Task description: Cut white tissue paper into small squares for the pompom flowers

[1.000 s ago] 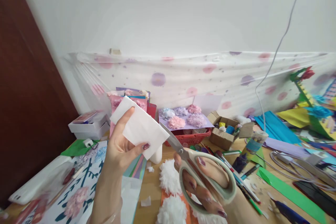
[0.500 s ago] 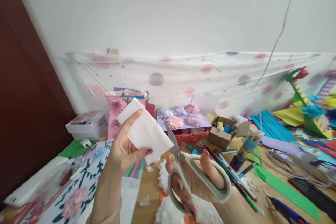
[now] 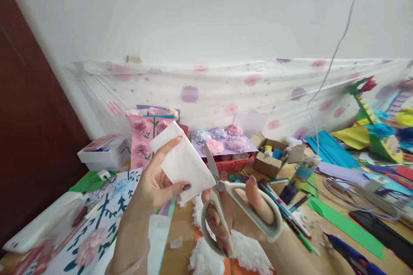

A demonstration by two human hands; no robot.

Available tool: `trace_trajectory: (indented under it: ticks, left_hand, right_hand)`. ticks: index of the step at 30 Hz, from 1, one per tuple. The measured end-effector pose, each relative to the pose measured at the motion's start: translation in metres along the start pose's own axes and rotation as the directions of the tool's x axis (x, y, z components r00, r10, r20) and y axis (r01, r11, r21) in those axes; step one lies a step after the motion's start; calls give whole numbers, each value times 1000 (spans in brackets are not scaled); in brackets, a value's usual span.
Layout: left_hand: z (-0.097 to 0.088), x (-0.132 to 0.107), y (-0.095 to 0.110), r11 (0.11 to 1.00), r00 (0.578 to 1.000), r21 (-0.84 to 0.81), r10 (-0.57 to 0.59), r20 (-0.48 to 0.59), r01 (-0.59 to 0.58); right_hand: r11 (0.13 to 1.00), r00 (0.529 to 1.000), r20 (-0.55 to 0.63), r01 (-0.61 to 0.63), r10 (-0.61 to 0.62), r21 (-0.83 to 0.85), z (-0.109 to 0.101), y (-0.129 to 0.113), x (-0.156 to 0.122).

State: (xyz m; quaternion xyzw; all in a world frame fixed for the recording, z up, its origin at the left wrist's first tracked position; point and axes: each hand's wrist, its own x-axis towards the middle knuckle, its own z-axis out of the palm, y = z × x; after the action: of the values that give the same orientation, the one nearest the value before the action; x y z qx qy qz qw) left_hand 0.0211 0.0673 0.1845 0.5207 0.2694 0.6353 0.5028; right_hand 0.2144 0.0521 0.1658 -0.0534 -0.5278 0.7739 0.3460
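My left hand (image 3: 154, 182) pinches a folded piece of white paper (image 3: 186, 163) between thumb and fingers, holding it up off the table. In my right hand (image 3: 240, 215) are scissors (image 3: 211, 161) with pale grey handles, thumb and fingers through the loops. One blade shows along the paper's right side and the pivot sits at its lower right corner. The paper hides the other blade. Below the scissors lie white ruffled paper flowers (image 3: 206, 258) on an orange sheet (image 3: 231, 264).
Behind the hands stand a red basket (image 3: 230, 165) under a lilac sheet of paper flowers and a small cardboard box (image 3: 267, 166). On the right lie pens (image 3: 284, 212), a blue glue gun (image 3: 350, 255) and cables. A flower picture (image 3: 97, 223) lies on the left.
The paper and both hands have shifted slightly right in view, while the background has slid a little left. The scissor blade stands a little more upright; both grips are unchanged.
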Motion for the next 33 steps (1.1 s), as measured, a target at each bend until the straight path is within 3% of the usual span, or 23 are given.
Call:
trace_trajectory:
  ticks: [7, 14, 17, 25, 33]
  left_hand:
    - [-20, 9, -11, 998, 986, 54, 17, 165, -26]
    - [-23, 12, -15, 998, 987, 35, 49, 154, -55]
    - [-23, 12, -15, 997, 989, 39, 61, 131, -67]
    - [-16, 13, -12, 997, 995, -35, 72, 66, -70]
    - [5, 17, -14, 995, 981, -78, 50, -186, -66]
  right_hand:
    - [997, 996, -91, -1, 8, 80, 0, -3, -1]
    - [992, 987, -126, -84, 95, 95, -7, 2, -6]
    - [991, 980, -160, -106, 119, 86, -11, 4, -5]
    - [990, 992, -47, -110, 115, 93, -20, 3, -2]
    - [1000, 1000, -4, -12, 12, -18, -7, 0, 7]
